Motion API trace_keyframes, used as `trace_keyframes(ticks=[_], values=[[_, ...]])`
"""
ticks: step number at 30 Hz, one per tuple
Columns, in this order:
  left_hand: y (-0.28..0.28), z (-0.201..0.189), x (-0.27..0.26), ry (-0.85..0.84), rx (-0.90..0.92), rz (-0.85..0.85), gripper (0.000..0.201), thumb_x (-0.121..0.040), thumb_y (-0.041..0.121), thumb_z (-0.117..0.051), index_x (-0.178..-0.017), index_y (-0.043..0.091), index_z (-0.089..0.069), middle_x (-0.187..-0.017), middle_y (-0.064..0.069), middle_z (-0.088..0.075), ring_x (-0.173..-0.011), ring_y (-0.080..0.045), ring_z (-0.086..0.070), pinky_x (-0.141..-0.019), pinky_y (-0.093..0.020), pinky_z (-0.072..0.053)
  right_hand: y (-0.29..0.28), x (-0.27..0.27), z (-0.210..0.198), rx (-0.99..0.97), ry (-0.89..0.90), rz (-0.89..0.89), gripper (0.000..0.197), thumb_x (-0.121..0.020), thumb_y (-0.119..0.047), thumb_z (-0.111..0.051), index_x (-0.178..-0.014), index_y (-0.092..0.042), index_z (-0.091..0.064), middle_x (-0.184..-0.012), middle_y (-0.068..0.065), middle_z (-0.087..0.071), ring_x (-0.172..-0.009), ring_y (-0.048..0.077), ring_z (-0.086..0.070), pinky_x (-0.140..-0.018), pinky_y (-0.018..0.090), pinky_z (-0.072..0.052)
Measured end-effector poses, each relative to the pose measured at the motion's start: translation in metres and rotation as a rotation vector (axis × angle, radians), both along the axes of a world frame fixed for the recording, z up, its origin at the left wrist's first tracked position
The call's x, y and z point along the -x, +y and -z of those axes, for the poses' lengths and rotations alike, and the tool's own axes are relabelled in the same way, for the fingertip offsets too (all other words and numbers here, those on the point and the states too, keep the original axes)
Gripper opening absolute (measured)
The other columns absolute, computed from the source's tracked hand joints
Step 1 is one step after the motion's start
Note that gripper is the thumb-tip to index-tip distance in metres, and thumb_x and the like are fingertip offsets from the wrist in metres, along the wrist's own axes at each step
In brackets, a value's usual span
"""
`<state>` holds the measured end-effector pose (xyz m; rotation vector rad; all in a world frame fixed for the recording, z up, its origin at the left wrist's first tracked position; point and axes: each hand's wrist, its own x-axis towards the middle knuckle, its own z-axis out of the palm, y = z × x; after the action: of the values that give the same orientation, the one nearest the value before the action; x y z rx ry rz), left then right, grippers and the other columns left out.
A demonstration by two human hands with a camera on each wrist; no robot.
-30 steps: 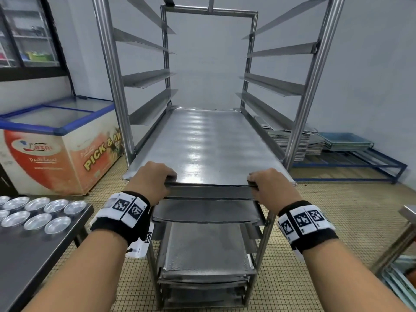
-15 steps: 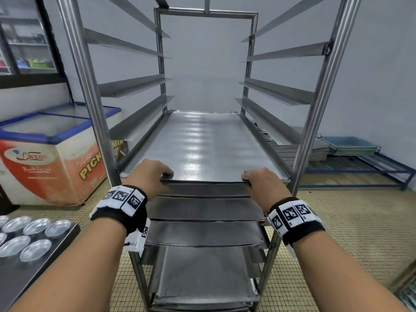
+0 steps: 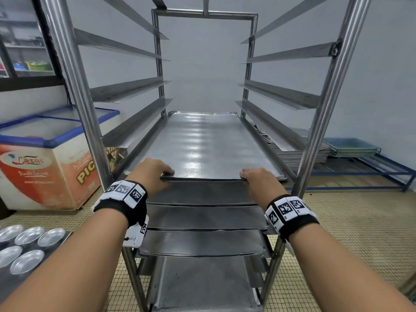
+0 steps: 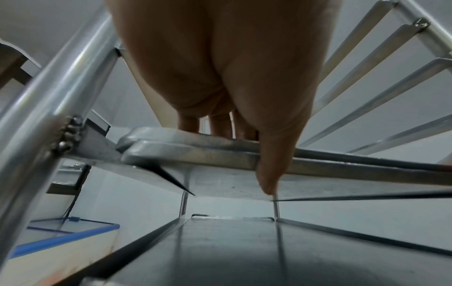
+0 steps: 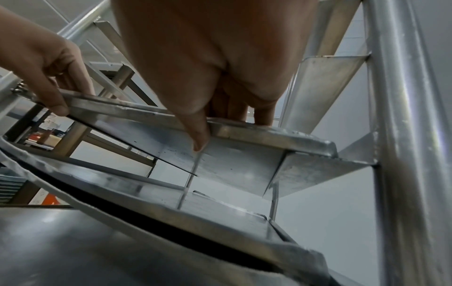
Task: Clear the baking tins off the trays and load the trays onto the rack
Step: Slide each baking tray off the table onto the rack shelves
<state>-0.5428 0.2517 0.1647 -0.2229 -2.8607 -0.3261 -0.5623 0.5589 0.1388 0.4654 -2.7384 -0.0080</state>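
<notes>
A long steel tray [image 3: 202, 143] lies on a pair of side rails of the tall metal rack [image 3: 83, 97], almost fully slid in. My left hand [image 3: 155, 171] grips the tray's near edge at its left end, fingers on top and thumb beneath [image 4: 266, 174]. My right hand [image 3: 258, 179] grips the same edge at the right, thumb under the rim [image 5: 200, 135]. Several more trays [image 3: 202, 218] sit on the rails below. Small round baking tins [image 3: 29, 236] lie on a table at the lower left.
An orange and white chest freezer [image 3: 49, 158] stands left of the rack. A stack of spare trays [image 3: 292, 149] and a blue crate [image 3: 353, 146] rest on a low blue frame behind the rack on the right. The upper rack rails [image 3: 126, 88] carry nothing.
The tray has slid further into the rack with both hands still gripping its near edge. My view has moved closer to the rack.
</notes>
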Motion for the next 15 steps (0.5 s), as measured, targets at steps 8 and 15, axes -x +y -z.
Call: trace_keyframes(ticks=[8,15], values=[[0.001,0.012,-0.023,0.077,0.158,-0.033,0.040,-0.092,0.039,-0.062,-0.130,0.026,-0.063,-0.121,-0.002,-0.069,-0.110,-0.027,-0.064,-0.092,-0.041,-0.052,0.000,-0.026,-0.004,-0.006,0.012,-0.009,0.042,-0.087,-0.004,-0.057,-0.127,-0.017,-0.057,-0.133,-0.002,-0.058,-0.119,0.021,-0.055,-0.104,0.031,-0.037],[-0.004,0.016,-0.064,0.113,0.070,-0.010,0.046,-0.095,0.033,-0.060,-0.139,0.019,-0.058,-0.135,-0.001,-0.063,-0.124,-0.022,-0.058,-0.105,-0.038,-0.046,0.025,-0.064,-0.016,0.191,-0.077,-0.003,0.051,-0.091,-0.023,-0.063,-0.141,-0.020,-0.053,-0.142,0.002,-0.055,-0.127,0.021,-0.054,-0.109,0.034,-0.042]])
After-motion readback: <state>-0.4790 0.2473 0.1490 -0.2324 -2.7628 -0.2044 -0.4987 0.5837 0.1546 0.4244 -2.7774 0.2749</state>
